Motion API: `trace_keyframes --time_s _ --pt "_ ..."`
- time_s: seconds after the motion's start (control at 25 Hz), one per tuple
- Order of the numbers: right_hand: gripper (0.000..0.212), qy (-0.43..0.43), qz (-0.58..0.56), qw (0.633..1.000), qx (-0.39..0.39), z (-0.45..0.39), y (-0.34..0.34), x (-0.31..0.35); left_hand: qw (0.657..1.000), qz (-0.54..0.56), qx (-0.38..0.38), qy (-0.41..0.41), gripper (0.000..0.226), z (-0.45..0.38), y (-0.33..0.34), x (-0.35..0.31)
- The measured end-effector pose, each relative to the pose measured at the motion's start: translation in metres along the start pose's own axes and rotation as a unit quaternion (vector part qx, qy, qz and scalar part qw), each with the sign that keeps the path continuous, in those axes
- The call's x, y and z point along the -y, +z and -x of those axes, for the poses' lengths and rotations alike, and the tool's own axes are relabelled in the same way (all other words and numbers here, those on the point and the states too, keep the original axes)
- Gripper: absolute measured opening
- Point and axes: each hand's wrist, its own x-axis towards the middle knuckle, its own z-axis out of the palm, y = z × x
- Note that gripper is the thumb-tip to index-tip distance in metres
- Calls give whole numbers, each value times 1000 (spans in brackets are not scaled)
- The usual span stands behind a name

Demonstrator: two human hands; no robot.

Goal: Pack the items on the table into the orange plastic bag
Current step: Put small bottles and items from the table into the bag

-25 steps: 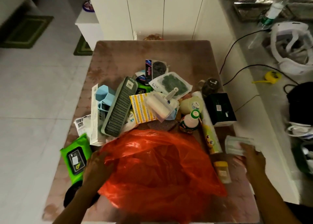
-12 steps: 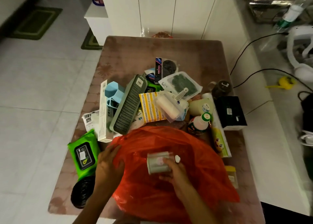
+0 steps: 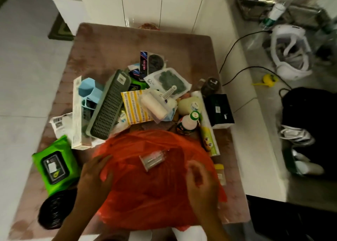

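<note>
The orange plastic bag [image 3: 156, 189] lies spread at the near edge of the brown table [image 3: 113, 45]. A small clear packet [image 3: 152, 159] rests on top of the bag, free of both hands. My left hand [image 3: 94, 177] presses on the bag's left edge. My right hand [image 3: 200, 178] hovers blurred over the bag's right side with fingers apart and nothing in it. Behind the bag lie a grey perforated basket [image 3: 107, 105], a lint roller [image 3: 155, 105], a white-capped bottle [image 3: 187, 124] and a green wipes pack [image 3: 54, 164].
A black box [image 3: 218, 111], a dark jar [image 3: 209, 84], a yellow-lidded tub [image 3: 219, 173] and a black roll [image 3: 54, 211] also sit on the table. A counter on the right holds cables, a white headset [image 3: 290, 52] and a black bag [image 3: 310, 116].
My right hand picked the clear packet up from the table's right, carried it over the bag, then let it go; the packet now lies on the bag. The left hand stayed on the bag.
</note>
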Motion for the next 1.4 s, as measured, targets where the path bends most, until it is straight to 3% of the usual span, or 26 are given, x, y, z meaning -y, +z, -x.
trace_keyframes --time_s 0.08,0.12,0.24,0.32,0.4,0.48,0.56,0.6,0.64,0.72,0.8,1.0,1.12,1.2,1.28,1.36,1.4 --pt "25 55 56 992 -101 -19 -30 -34 1000 -6 8 2 59 -2 2 2" --pt "31 99 94 984 -110 -32 -39 -56 1000 -12 12 7 59 -3 4 3" --pt "50 221 221 949 31 -46 -35 -109 999 -31 21 7 61 -4 9 4" --pt "53 226 261 934 95 -45 -26 -124 999 -33 26 1 62 -3 11 2" --pt "50 215 208 954 23 -51 -30 -111 1000 -20 18 -4 62 -3 9 -4" --pt "50 205 119 967 -96 -56 -51 -83 1000 5 7 -11 59 -3 5 -10" --pt "58 132 26 978 -162 -44 -66 -49 999 33 0 -16 51 -5 3 -14" --pt "63 81 -24 987 -138 -33 -62 -29 999 46 3 -23 47 -6 4 -17" --pt "64 22 -54 996 -66 -25 -50 -13 998 57 8 -29 44 -6 6 -19" --pt "65 -56 6 986 154 -16 -3 3 997 66 19 -33 45 -6 6 -23" --pt "68 -73 82 960 257 -16 44 -16 997 71 21 -26 44 -6 4 -25" --pt "79 22 211 950 230 -37 85 -39 996 85 27 -24 50 -2 1 -25" --pt "49 -129 163 967 150 -27 51 -16 996 85 28 -25 50 0 5 -19" --pt "30 -203 95 974 39 -33 14 -3 996 74 31 -24 50 -3 8 -16" --pt "40 -140 52 988 -44 -67 -12 5 997 64 33 -26 48 -4 11 -16" --pt "60 -75 63 995 -21 -119 -13 5 997 68 27 -19 49 -4 12 -16" --pt "59 -59 93 994 18 -142 -4 3 997 75 25 -18 50 -4 12 -16"
